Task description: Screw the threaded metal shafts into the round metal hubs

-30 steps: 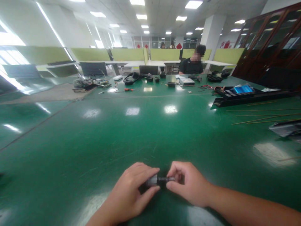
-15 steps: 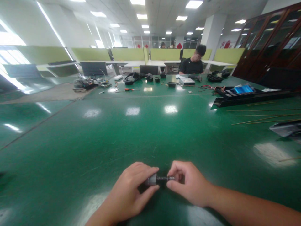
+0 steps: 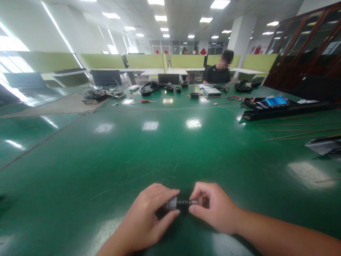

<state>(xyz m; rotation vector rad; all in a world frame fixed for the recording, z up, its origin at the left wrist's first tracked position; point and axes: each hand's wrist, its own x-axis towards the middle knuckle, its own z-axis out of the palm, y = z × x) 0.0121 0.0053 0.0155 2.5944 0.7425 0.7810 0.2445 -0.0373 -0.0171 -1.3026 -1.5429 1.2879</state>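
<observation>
Near the front edge of the green table (image 3: 160,153), my left hand (image 3: 151,213) is closed round a small grey cylinder (image 3: 172,203). A thin dark shaft (image 3: 183,202) sticks out of the cylinder to the right. The fingertips of my right hand (image 3: 213,206) pinch the far end of this shaft. Both objects lie level, in line with each other, just above or on the tabletop. My left palm hides the rear of the cylinder.
An orange screwdriver (image 3: 147,101), black boxes and loose electronics (image 3: 103,94) lie along the far side. At the right are a long black channel (image 3: 282,111), thin rods (image 3: 298,130) and a plastic bag (image 3: 325,145). A person (image 3: 218,73) sits opposite.
</observation>
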